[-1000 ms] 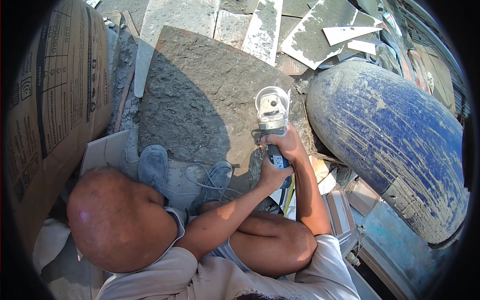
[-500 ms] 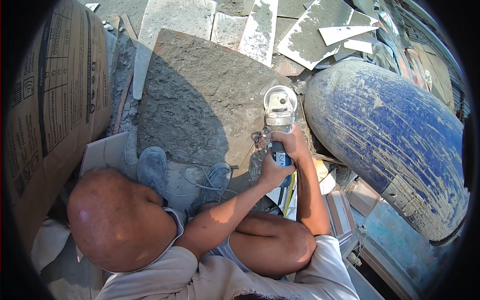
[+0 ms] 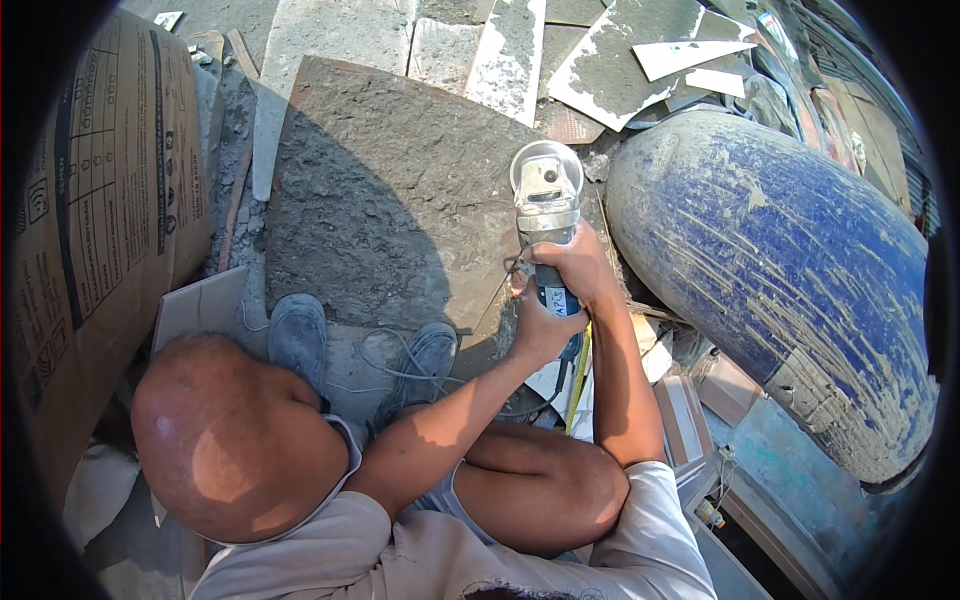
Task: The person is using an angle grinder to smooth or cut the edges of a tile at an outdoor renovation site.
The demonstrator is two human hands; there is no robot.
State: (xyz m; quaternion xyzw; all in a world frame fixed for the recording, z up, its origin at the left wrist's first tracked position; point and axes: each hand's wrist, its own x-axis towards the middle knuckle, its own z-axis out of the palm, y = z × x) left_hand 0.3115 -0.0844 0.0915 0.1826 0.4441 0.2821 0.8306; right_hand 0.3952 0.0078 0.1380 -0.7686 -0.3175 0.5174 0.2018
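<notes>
Both of my hands are wrapped round the blue-and-black body of an angle grinder (image 3: 549, 205). My right hand (image 3: 580, 262) grips it nearer the metal head, and my left hand (image 3: 543, 325) holds it lower down, toward the cord end. A round disc shows at the head's far side. Beneath the grinder lies a large rough grey slab (image 3: 370, 200) with mortar-like texture; the disc is over its right edge, and I cannot tell whether they touch. A thin cord (image 3: 410, 350) loops on the ground beside my shoes.
A big blue mortar-streaked drum (image 3: 770, 270) lies close on the right. On the left stands a printed brown paper sack (image 3: 120, 200). Broken tiles (image 3: 625, 60) are strewn at the back. Cut tile pieces (image 3: 680, 425) and a yellow tape (image 3: 580, 380) are near my right knee.
The grinder, held in both hands, has shifted slightly left and away from me. Its head is tilted a little more to the left. The view has also shifted slightly.
</notes>
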